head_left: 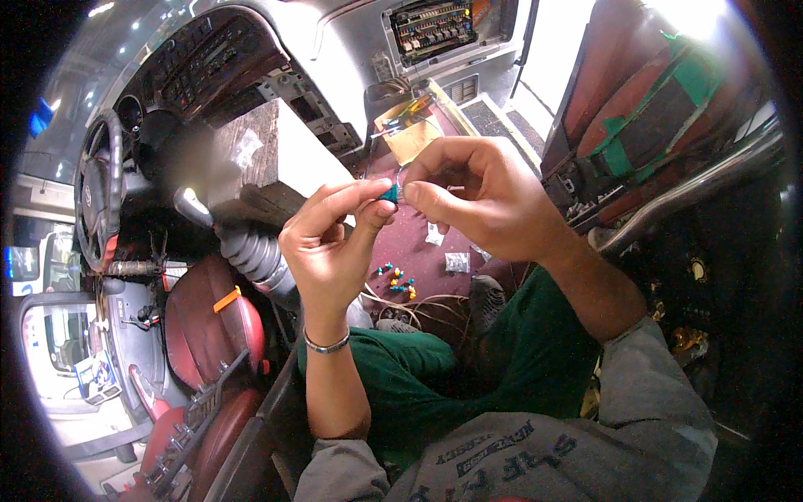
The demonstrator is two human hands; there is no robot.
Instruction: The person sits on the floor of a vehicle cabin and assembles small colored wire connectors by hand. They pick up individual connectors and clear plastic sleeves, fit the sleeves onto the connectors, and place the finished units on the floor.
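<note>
While my L hand (328, 238) pinches a small teal piece (391, 194) b/w thumb & fingertips, prob. to keep it steady, my R hand (489, 201) is narrowed right beside it; can't tell from the feed what, if anything, it grips. Both meet mid-air over the maroon floor (412, 248), likely for a close look. Loose coloured bits (403, 287) & a clear packet (457, 263) lie below, prob. w/in easy reach.
</note>
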